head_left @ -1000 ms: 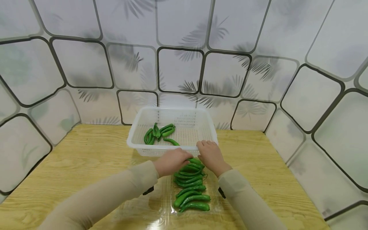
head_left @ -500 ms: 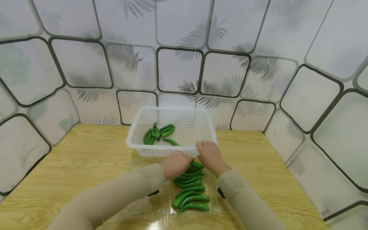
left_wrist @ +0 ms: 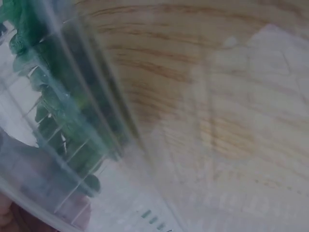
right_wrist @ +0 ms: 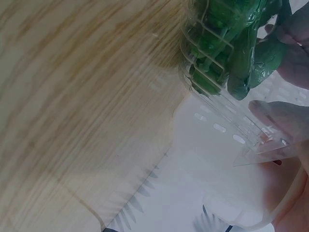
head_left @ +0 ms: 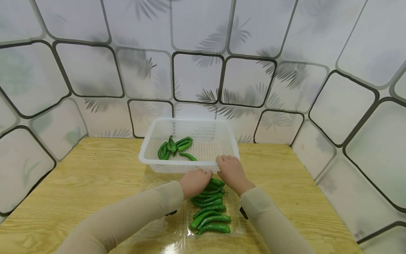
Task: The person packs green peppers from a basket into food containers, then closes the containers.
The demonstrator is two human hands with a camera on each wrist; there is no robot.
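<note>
In the head view, green peppers point(head_left: 210, 212) lie in a row in the right half of an open clear plastic clamshell box point(head_left: 238, 225). My left hand point(head_left: 195, 183) is at the row's far end, its fingers on a green pepper point(right_wrist: 268, 55); the palm hides part of the row. My right hand point(head_left: 232, 173) grips the near rim of a white slotted basket point(head_left: 177, 163), fingers curled over it. In the right wrist view its thumb is close by the box's corner. The left wrist view looks through clear plastic at the peppers.
Inside the basket, several more green peppers point(head_left: 171, 144) lie toward the left. The box's other clear half spreads left over the wooden table point(head_left: 104, 176). A patterned wall point(head_left: 198, 77) rises close behind the basket.
My left hand has shifted slightly right and toward me over the far end of the pepper row, its forearm swinging right. My right hand stays on the basket rim.
</note>
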